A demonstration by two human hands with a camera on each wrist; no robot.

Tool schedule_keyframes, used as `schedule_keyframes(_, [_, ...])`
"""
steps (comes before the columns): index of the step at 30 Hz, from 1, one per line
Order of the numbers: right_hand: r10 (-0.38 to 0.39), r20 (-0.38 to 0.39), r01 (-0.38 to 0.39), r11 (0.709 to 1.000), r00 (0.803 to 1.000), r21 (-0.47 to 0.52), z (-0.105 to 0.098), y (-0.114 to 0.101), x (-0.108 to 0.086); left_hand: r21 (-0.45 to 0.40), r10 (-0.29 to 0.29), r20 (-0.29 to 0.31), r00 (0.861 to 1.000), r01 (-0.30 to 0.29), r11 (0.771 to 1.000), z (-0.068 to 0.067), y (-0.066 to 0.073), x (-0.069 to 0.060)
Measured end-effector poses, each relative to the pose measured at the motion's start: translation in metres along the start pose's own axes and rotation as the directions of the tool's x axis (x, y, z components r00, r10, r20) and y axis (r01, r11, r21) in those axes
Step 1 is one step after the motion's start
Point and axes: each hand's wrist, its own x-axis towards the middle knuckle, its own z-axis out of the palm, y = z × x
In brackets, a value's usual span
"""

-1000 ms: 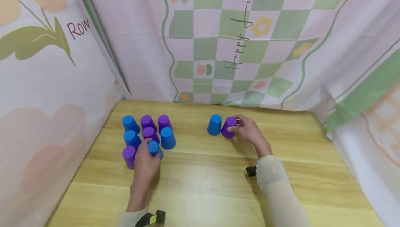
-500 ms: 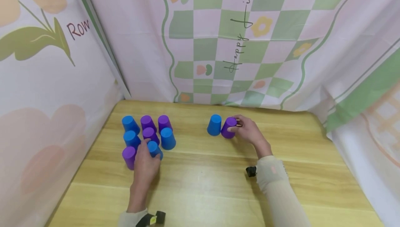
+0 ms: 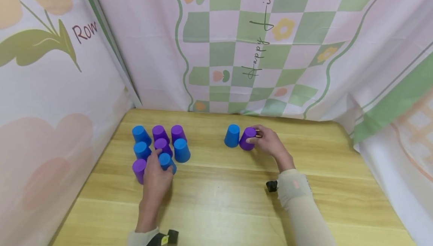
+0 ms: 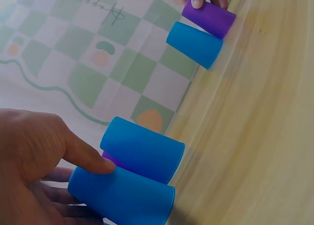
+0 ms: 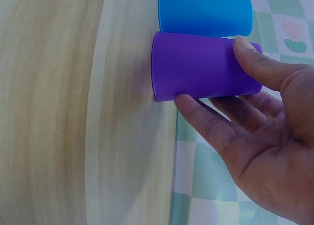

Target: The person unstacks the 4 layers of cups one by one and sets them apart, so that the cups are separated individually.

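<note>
Upside-down blue and purple plastic cups stand on the table in two groups. At the front of the left group, my left hand (image 3: 157,178) holds a blue cup (image 3: 165,161) between thumb and fingers; in the left wrist view its thumb (image 4: 93,159) lies on the cup's side. Beside that hand are a purple cup (image 3: 139,170) on the left and another blue cup (image 3: 182,150) behind to the right. Further right, my right hand (image 3: 271,143) grips a purple cup (image 3: 247,139), its fingers round the right side. A blue cup (image 3: 232,136) stands close at that cup's left.
Behind the left hand stand several more cups, among them a purple one (image 3: 163,146) and a blue one (image 3: 141,134). The wooden table (image 3: 216,208) ends at a patterned curtain (image 3: 220,54) at the back. A cloth wall (image 3: 50,125) borders the left side.
My left hand has shifted very slightly to the left. The right hand and the cups look unmoved.
</note>
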Motion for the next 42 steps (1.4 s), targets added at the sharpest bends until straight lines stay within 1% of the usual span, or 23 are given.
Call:
schedule_keyframes(14, [-0.005, -0.002, 0.005, 1.000, 1.000, -0.001, 0.000, -0.001, -0.001, -0.015, 0.034, -0.041, 0.999, -0.034, 0.999, -0.011, 0.014, -0.008])
schedule_keyframes(23, [-0.007, -0.010, 0.007, 1.000, 1.000, -0.002, 0.000, -0.001, -0.001, -0.050, 0.094, -0.095, 0.991, -0.099, 0.994, -0.014, 0.022, -0.012])
schedule_keyframes(25, [-0.011, -0.011, 0.011, 1.000, 1.000, -0.003, 0.000, -0.001, -0.001, -0.057, 0.115, -0.111, 0.987, -0.122, 0.991, -0.013, 0.023, -0.012])
schedule_keyframes(29, [-0.018, -0.013, 0.018, 1.000, 1.000, -0.001, 0.000, -0.001, -0.001, -0.073, 0.174, -0.142, 0.974, -0.186, 0.980, -0.010, 0.025, -0.013])
schedule_keyframes(31, [-0.020, -0.016, 0.020, 1.000, 1.000, 0.002, 0.000, -0.001, 0.000, -0.080, 0.204, -0.155, 0.967, -0.218, 0.973, -0.009, 0.027, -0.013])
schedule_keyframes(33, [-0.021, -0.016, 0.021, 1.000, 1.000, 0.001, 0.001, -0.001, 0.000, -0.091, 0.236, -0.174, 0.956, -0.254, 0.963, -0.007, 0.029, -0.014])
schedule_keyframes(35, [-0.018, -0.019, 0.018, 1.000, 1.000, 0.004, 0.001, -0.002, -0.001, -0.101, 0.272, -0.199, 0.942, -0.296, 0.950, -0.003, 0.031, -0.014])
schedule_keyframes(37, [-0.014, -0.020, 0.014, 1.000, 1.000, 0.005, 0.001, -0.001, 0.000, -0.117, 0.320, -0.228, 0.920, -0.353, 0.928, 0.002, 0.033, -0.015])
schedule_keyframes(38, [-0.013, -0.021, 0.014, 1.000, 1.000, 0.004, 0.001, -0.001, 0.000, -0.121, 0.347, -0.241, 0.906, -0.383, 0.916, 0.005, 0.034, -0.015])
schedule_keyframes(41, [-0.014, -0.023, 0.014, 1.000, 1.000, 0.003, 0.001, -0.001, 0.000, -0.140, 0.440, -0.273, 0.856, -0.488, 0.862, 0.013, 0.037, -0.016])
schedule_keyframes(42, [-0.014, -0.023, 0.014, 1.000, 1.000, 0.003, 0.001, -0.001, 0.000, -0.145, 0.466, -0.276, 0.841, -0.516, 0.844, 0.017, 0.039, -0.017])
